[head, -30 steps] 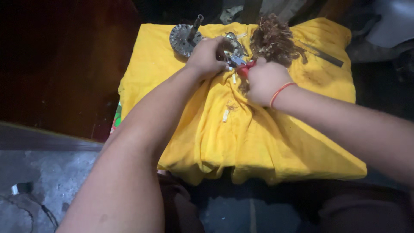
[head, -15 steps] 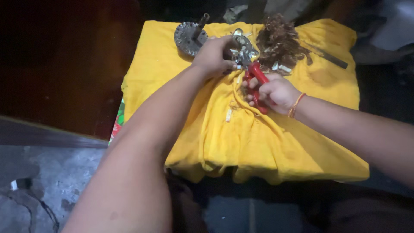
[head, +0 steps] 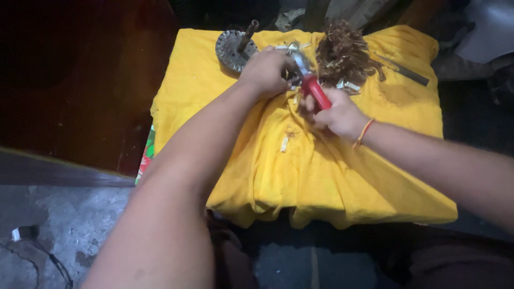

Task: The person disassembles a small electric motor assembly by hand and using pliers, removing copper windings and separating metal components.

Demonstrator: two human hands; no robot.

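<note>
Hands meet over the middle of a yellow cloth [head: 332,176] that covers the surface, probably so that the small pale scraps [head: 284,143] and other bits fall on it and stay together. The left hand [head: 266,71] has its grip closed on a small metal part [head: 297,63], which it holds steady just above the cloth. The right hand [head: 336,113] wraps its grip around the red handles of a hand tool [head: 316,91], maybe pliers or cutters, and the head of the tool points up to the metal part. A tangle of brown wire [head: 344,53] lies just behind, and a round metal disc with a shaft [head: 234,49] lies at the far left corner.
</note>
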